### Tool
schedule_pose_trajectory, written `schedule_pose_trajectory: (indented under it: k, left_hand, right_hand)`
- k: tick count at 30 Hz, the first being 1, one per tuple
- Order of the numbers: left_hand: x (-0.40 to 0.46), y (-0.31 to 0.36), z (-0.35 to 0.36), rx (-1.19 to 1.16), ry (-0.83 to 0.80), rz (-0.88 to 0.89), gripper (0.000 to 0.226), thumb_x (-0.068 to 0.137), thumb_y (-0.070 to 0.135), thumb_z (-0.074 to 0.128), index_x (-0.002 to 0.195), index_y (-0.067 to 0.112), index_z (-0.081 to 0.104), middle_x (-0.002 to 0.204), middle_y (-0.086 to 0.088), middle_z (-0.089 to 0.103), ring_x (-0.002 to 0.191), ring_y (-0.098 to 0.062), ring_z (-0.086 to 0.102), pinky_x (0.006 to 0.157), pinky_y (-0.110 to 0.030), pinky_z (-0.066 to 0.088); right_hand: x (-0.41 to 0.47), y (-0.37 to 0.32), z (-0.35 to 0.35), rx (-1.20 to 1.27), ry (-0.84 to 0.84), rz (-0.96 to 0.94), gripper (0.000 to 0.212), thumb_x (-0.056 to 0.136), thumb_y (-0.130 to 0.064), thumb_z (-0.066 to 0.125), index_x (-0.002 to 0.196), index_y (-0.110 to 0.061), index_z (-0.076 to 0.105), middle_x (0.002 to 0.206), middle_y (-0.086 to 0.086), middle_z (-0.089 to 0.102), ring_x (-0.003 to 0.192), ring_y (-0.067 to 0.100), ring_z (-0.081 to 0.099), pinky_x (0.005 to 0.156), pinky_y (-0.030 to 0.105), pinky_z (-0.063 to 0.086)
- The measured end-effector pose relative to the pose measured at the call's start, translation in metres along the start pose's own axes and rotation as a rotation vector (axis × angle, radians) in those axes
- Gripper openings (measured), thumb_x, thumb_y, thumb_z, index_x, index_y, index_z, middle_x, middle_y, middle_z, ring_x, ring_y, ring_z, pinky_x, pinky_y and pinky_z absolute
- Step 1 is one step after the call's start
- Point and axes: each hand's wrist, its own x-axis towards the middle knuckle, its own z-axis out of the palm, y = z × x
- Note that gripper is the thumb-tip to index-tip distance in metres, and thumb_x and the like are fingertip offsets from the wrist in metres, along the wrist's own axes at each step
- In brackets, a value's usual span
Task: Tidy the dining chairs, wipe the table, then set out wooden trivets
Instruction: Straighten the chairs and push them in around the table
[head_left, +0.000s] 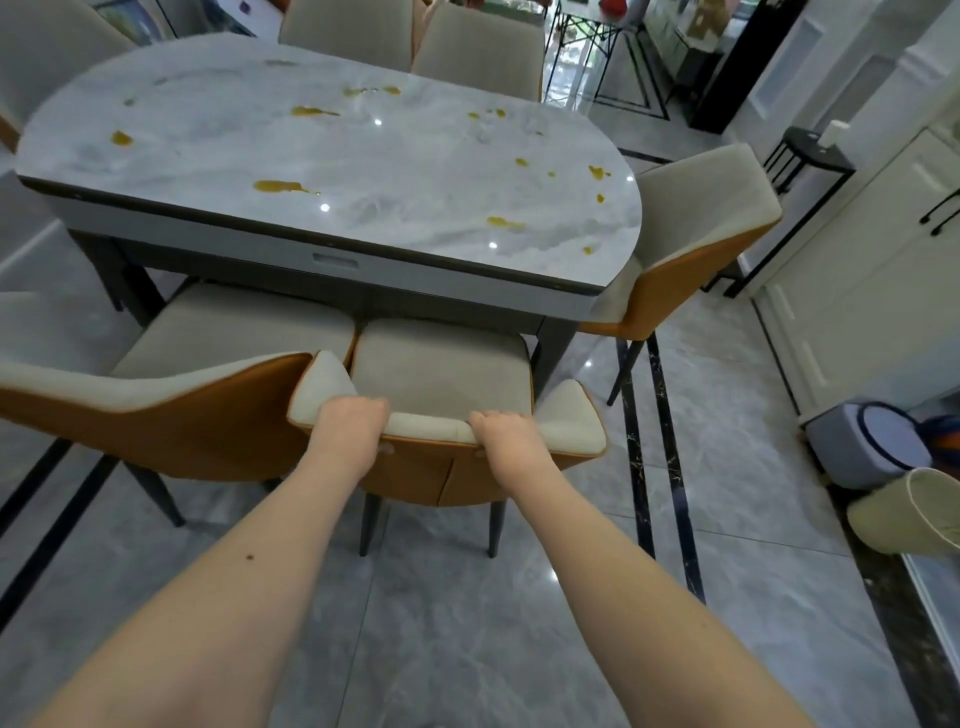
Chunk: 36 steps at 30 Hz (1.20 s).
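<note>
A beige dining chair (441, 369) with an orange back shell stands in front of me, its seat partly under the grey marble table (208, 135). My left hand (350, 428) and my right hand (506, 434) both grip the top edge of its backrest, fingers curled over the rim. Several yellow-brown spills (280, 186) are scattered over the tabletop. No trivets or cloth are in view.
A second chair (171, 384) stands close on the left, touching the held one. Another chair (691, 228) sits at the table's right end, and more line the far side (478, 41). A grey bin (862, 447) and a beige basket (914, 514) sit by the white cabinets on the right.
</note>
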Motion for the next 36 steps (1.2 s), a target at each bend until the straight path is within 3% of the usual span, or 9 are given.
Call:
schedule_pose_trajectory:
  k: [12, 18, 21, 24, 28, 32, 36]
  left_hand:
    - [0.026, -0.009, -0.003, -0.035, 0.087, 0.018, 0.028, 0.089, 0.031, 0.062, 0.111, 0.017, 0.053, 0.103, -0.004, 0.064, 0.092, -0.022, 0.062, 0.08, -0.033, 0.047]
    - [0.027, -0.012, -0.003, -0.044, 0.088, 0.061, 0.029, 0.088, 0.028, 0.063, 0.112, 0.015, 0.052, 0.104, -0.005, 0.064, 0.095, -0.023, 0.062, 0.08, -0.033, 0.048]
    - [0.025, -0.013, -0.002, -0.092, 0.086, 0.056, 0.034, 0.086, 0.032, 0.065, 0.112, 0.014, 0.053, 0.106, -0.006, 0.063, 0.097, -0.024, 0.06, 0.081, -0.034, 0.046]
    - [0.021, -0.013, 0.0, -0.144, 0.1, 0.05, 0.035, 0.085, 0.028, 0.067, 0.113, 0.014, 0.05, 0.109, -0.007, 0.062, 0.101, -0.025, 0.058, 0.088, -0.036, 0.043]
    - [0.009, -0.016, 0.0, -0.119, 0.159, 0.083, 0.04, 0.083, 0.016, 0.065, 0.118, 0.014, 0.045, 0.117, -0.008, 0.058, 0.111, -0.026, 0.054, 0.098, -0.038, 0.039]
    - [-0.008, -0.018, 0.001, -0.103, 0.207, 0.113, 0.049, 0.081, 0.014, 0.065, 0.125, 0.013, 0.042, 0.126, -0.008, 0.052, 0.121, -0.026, 0.047, 0.109, -0.04, 0.032]
    - [-0.018, -0.011, -0.008, -0.132, 0.168, 0.105, 0.051, 0.083, 0.017, 0.063, 0.129, 0.01, 0.042, 0.128, -0.011, 0.05, 0.122, -0.029, 0.046, 0.108, -0.043, 0.034]
  right_hand:
    - [0.025, 0.001, -0.001, 0.027, 0.045, 0.083, 0.035, 0.086, -0.009, 0.061, 0.117, -0.021, 0.049, 0.117, 0.002, 0.06, 0.114, 0.026, 0.052, 0.114, 0.045, 0.021]
    - [0.019, -0.013, -0.005, 0.025, 0.116, 0.196, 0.036, 0.084, -0.013, 0.065, 0.115, -0.021, 0.048, 0.116, 0.002, 0.058, 0.112, 0.025, 0.051, 0.107, 0.041, 0.032]
    - [0.012, -0.026, -0.006, 0.012, 0.148, 0.28, 0.05, 0.081, -0.012, 0.068, 0.123, -0.019, 0.043, 0.121, 0.005, 0.054, 0.116, 0.027, 0.047, 0.108, 0.042, 0.03]
    - [0.001, -0.039, -0.001, 0.019, 0.168, 0.325, 0.065, 0.081, -0.01, 0.067, 0.136, -0.017, 0.034, 0.136, 0.007, 0.043, 0.131, 0.029, 0.033, 0.117, 0.047, 0.014]
    - [-0.023, -0.055, 0.008, 0.051, 0.149, 0.356, 0.092, 0.083, -0.003, 0.062, 0.151, -0.013, 0.002, 0.158, 0.009, 0.007, 0.146, 0.032, -0.003, 0.118, 0.051, -0.002]
    - [-0.043, -0.066, 0.005, 0.158, 0.149, 0.36, 0.096, 0.084, 0.001, 0.061, 0.152, -0.016, -0.005, 0.16, 0.005, -0.006, 0.147, 0.028, -0.01, 0.118, 0.044, 0.018]
    - [-0.061, -0.064, -0.006, 0.215, 0.17, 0.31, 0.079, 0.087, 0.0, 0.058, 0.151, -0.015, 0.016, 0.158, 0.006, 0.017, 0.146, 0.023, 0.013, 0.118, 0.039, 0.02]
